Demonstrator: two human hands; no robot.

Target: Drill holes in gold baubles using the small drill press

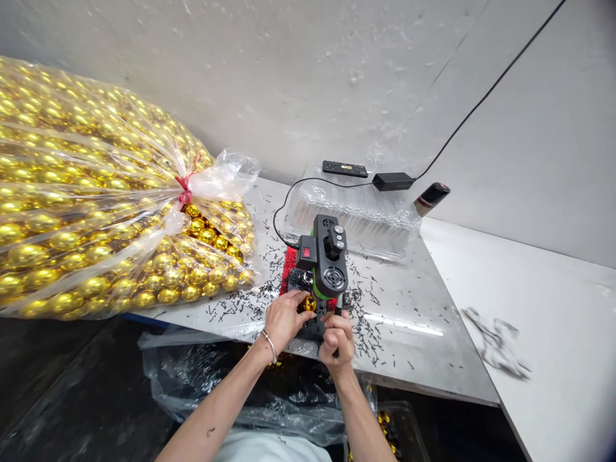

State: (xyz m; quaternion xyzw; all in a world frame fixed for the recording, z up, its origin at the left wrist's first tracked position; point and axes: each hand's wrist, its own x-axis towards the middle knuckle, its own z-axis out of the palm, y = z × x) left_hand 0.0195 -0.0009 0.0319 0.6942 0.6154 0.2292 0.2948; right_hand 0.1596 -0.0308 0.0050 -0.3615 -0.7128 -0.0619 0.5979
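Note:
A small black bench drill press (329, 256) with a red switch stands on the table. Between the thumb and fingers of my left hand (285, 317) is a shiny gold ball (310, 303), held under the drill head. My right hand (338, 340) is closed around the black lever handle (339, 308) at the machine's right side. The tool tip and its contact with the ball are hidden by the head. Red matting (289, 264) lies under the machine's base, with dark curled shavings scattered around it.
A tied clear bag of gold balls (96, 218) fills the left. Behind the machine are a clear plastic tray (356, 221), a power adapter (393, 181), a black remote-like object (344, 169) and a dark bottle (432, 199). White gloves (498, 340) lie right. Plastic sheeting (231, 378) hangs below.

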